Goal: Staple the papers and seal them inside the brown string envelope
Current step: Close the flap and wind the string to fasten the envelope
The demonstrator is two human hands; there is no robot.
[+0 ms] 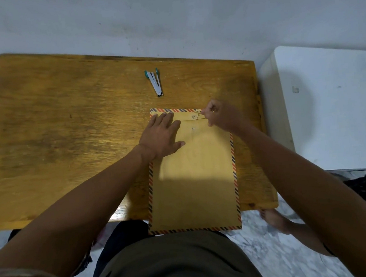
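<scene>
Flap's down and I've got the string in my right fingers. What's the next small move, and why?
Probably lead the string down and wind it round the lower button. The right hand pinches the string beside the upper button, the left hand lies flat on the envelope, and the lower button looks bare.

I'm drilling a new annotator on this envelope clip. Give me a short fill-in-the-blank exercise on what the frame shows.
1. The left hand lies flat on the brown string ____.
2. The right hand pinches the ____ beside the upper button.
3. The stapler lies untouched on the wooden ____, beyond the flap.
4. The near end of the envelope overhangs the table's ____ edge.

Missing words: envelope; string; table; front
</scene>
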